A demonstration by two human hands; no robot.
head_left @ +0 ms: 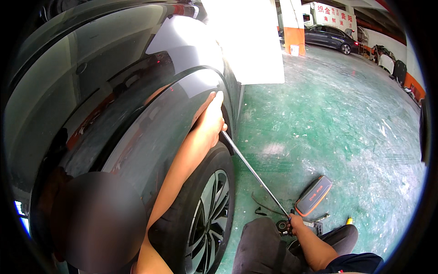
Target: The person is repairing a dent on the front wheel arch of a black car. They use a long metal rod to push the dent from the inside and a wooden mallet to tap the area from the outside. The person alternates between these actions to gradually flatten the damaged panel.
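My left hand point(211, 118) is at the edge of a glossy dark car fender point(150, 116), just above the wheel arch. Two of its digits point up against the panel, while the others curl where the upper end of a long metal rod point(255, 173) goes out of sight. Lower down, my right hand point(295, 224) is closed around the rod's dark handle point(289, 221), between my knees. The rod slants across beside the tire point(223, 160) and the spoked wheel point(209, 223).
A grey case with orange trim point(313, 195) lies on the green floor point(346, 150). Small tools, a black ring-shaped item point(282, 226) and a yellow object point(349, 221) sit near my legs. A bright white panel point(255, 41), an orange-and-white pillar point(293, 27) and a parked car point(329, 37) stand beyond.
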